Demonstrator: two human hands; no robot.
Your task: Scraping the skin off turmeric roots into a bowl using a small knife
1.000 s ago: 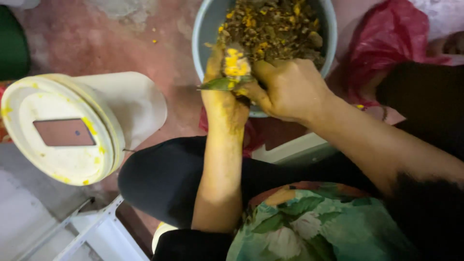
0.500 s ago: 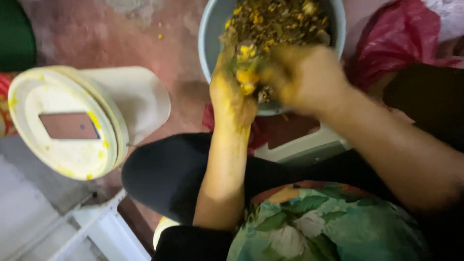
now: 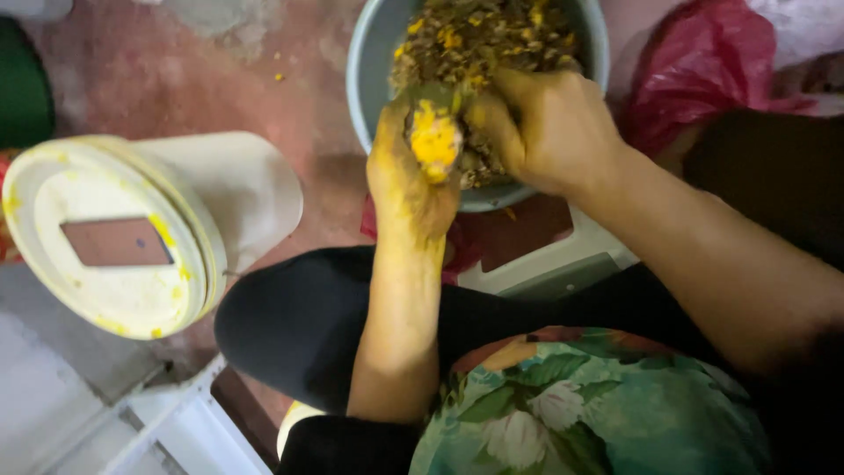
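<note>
Your left hand (image 3: pixel 409 171) has turned the flower head (image 3: pixel 434 141), its yellow end now facing you, fingers closed around it. Your right hand (image 3: pixel 549 127) pinches its far end above the grey basin (image 3: pixel 369 79), so stripping continues.

A white plastic bucket (image 3: pixel 202 211) lies tipped on its side on the reddish floor (image 3: pixel 176 79), its round lid (image 3: pixel 110 237) smeared with yellow and marked by a brown rectangle. A crumpled red plastic bag (image 3: pixel 694 79) sits at the far right. Something dark green (image 3: pixel 22 88) shows at the left edge. White plastic framing (image 3: pixel 176 422) lies at the near left.
</note>
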